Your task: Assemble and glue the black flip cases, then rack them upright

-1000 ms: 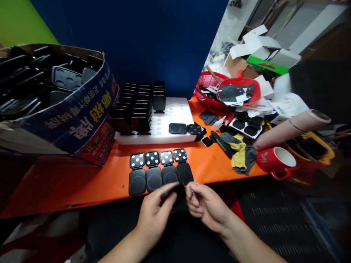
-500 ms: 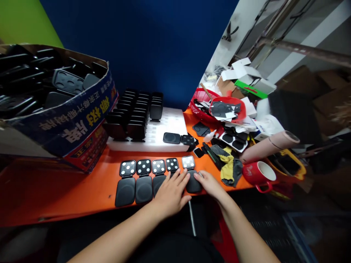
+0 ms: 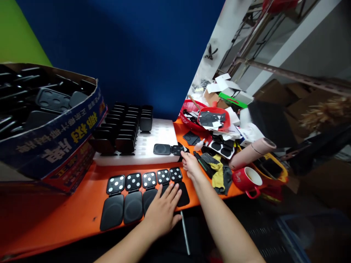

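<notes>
Five hinged black pieces (image 3: 133, 208) lie unfolded in a row on the orange tabletop (image 3: 68, 215) in front of me, near its front edge. Each has a smaller, rounded-square leaf (image 3: 115, 185) at the far side, marked with white round dots set like the five on a die, and a larger leaf (image 3: 112, 212) nearer me, joined by a narrow hinge. The larger leaves are matte and dark with softly rounded corners; the leftmost ones show a faint circle.

My left hand (image 3: 163, 208) rests palm down over the larger leaves toward the right of the row, fingers straight and slightly spread, thumb out to the side. My right hand (image 3: 191, 164) reaches past the row, fingers bent, fingertips at the small leaf of another unfolded piece (image 3: 162, 149); I cannot tell whether they pinch anything. That piece lies along the front of the white foam tray (image 3: 161, 133), its surface patterned with slots, where glossy black panels (image 3: 124, 144) stand in close ranks.

A slim metallic rod (image 3: 185, 233) slants below the table edge. To my left is a printed cardboard box (image 3: 82, 120) full of black pieces; to my right are a crumpled grey-and-yellow cloth (image 3: 219, 179), a glazed red mug (image 3: 246, 182) and a smooth pink cylinder (image 3: 252, 152).
</notes>
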The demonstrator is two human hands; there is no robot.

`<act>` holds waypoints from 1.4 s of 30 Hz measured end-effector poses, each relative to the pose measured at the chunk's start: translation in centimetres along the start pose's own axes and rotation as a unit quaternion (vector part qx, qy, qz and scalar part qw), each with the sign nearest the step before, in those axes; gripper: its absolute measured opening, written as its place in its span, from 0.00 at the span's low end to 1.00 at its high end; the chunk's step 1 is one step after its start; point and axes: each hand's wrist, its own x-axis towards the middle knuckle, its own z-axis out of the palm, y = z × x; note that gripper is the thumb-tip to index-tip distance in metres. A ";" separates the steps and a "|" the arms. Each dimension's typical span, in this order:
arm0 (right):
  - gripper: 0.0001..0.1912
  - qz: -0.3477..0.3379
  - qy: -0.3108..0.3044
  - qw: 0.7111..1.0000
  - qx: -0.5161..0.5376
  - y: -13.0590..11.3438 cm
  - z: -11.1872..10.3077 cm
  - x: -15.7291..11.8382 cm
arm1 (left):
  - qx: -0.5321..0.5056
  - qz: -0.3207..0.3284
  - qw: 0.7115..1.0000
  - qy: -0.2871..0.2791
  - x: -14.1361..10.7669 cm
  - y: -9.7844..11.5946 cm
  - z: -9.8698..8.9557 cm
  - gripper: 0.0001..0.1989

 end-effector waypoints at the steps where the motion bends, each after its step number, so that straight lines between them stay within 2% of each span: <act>1: 0.22 -0.002 -0.008 1.000 0.020 -0.2 0.3 0.3 | -0.026 0.007 1.000 0.006 -0.1 0.0 -0.2 0.34; 3: 0.23 -0.008 -0.032 0.998 0.051 -0.5 0.1 0.1 | -0.123 0.004 0.991 0.047 -0.4 -0.4 -0.7 0.28; 4: 0.23 -0.009 -0.050 0.997 0.061 -0.6 -0.3 -0.5 | -0.197 -0.023 0.977 0.082 -0.6 -0.6 -1.0 0.24; 5: 0.22 -0.006 -0.074 0.995 0.066 -0.8 -0.8 -1.2 | -0.292 -0.069 0.946 0.122 -0.8 -0.8 -1.5 0.20; 6: 0.22 0.002 -0.100 0.993 0.066 -0.9 -1.4 -2.2 | -0.402 -0.124 0.893 0.159 -1.2 -1.1 -2.0 0.20; 7: 0.21 0.013 -0.128 0.990 0.062 -1.0 -2.0 -3.2 | -0.518 -0.175 0.817 0.180 -1.6 -1.3 -2.6 0.22; 8: 0.21 0.030 -0.155 0.986 0.060 -1.1 -2.4 -4.2 | -0.630 -0.211 0.726 0.178 -2.0 -1.4 -3.2 0.25; 9: 0.20 0.044 -0.185 0.980 0.051 -1.2 -2.7 -5.3 | -0.728 -0.223 0.631 0.149 -2.6 -1.3 -3.9 0.28; 10: 0.18 0.050 -0.219 0.974 0.031 -1.3 -2.8 -6.2 | -0.803 -0.212 0.549 0.093 -3.1 -1.2 -4.5 0.31; 11: 0.16 0.044 -0.252 0.967 -0.001 -1.3 -2.6 -7.0 | -0.849 -0.198 0.489 0.034 -3.6 -0.9 -5.1 0.32; 12: 0.15 0.027 -0.282 0.958 -0.043 -1.4 -2.3 -7.7 | -0.869 -0.189 0.457 -0.013 -4.0 -0.5 -5.5 0.31; 13: 0.13 0.002 -0.302 0.949 -0.091 -1.3 -1.9 -8.2 | -0.871 -0.188 0.452 -0.039 -4.4 -0.1 -5.8 0.30; 15: 0.13 -0.061 -0.278 0.941 -0.184 -1.3 -0.9 -9.1 | -0.850 -0.217 0.480 -0.029 -4.9 0.7 -5.7 0.25; 17: 0.13 -0.118 -0.191 0.944 -0.241 -1.4 -0.1 -9.9 | -0.823 -0.259 0.505 0.020 -5.0 1.2 -5.3 0.17; 19: 0.12 -0.169 -0.135 0.936 -0.277 -1.5 0.4 -10.8 | -0.806 -0.286 0.515 0.056 -4.9 1.2 -4.7 0.12; 21: 0.12 -0.192 -0.155 0.918 -0.311 -1.8 0.8 -12.0 | -0.786 -0.290 0.542 0.072 -4.9 0.9 -4.1 0.16; 22: 0.12 -0.193 -0.177 0.905 -0.335 -2.0 0.9 -12.6 | -0.772 -0.284 0.564 0.080 -4.9 0.8 -3.8 0.19; 24: 0.10 -0.190 -0.197 0.875 -0.398 -2.2 1.4 -13.6 | -0.719 -0.263 0.634 0.108 -5.0 0.5 -3.2 0.27; 28: 0.11 -0.213 -0.164 0.821 -0.503 -2.2 2.3 -14.7 | -0.507 -0.223 0.819 0.147 -5.6 0.3 -2.5 0.30; 29: 0.11 -0.218 -0.160 0.810 -0.521 -2.1 2.5 -14.9 | -0.456 -0.213 0.852 0.143 -5.7 0.3 -2.4 0.30; 31: 0.11 -0.225 -0.160 0.791 -0.546 -2.1 2.6 -15.2 | -0.382 -0.192 0.894 0.133 -6.0 0.3 -2.5 0.31; 33: 0.11 -0.228 -0.179 0.785 -0.548 -2.3 2.5 -15.4 | -0.339 -0.179 0.916 0.122 -6.2 0.3 -2.7 0.33; 35: 0.12 -0.227 -0.207 0.791 -0.529 -2.5 2.4 -15.5 | -0.320 -0.177 0.924 0.110 -6.4 0.3 -2.8 0.33; 38: 0.16 -0.219 -0.217 0.806 -0.505 -2.8 2.3 -15.3 | -0.305 -0.168 0.932 0.098 -6.8 0.4 -2.8 0.34; 42: 0.15 -0.219 -0.210 0.829 -0.470 -2.4 2.7 -14.9 | -0.312 -0.164 0.929 0.113 -6.8 0.4 -2.8 0.35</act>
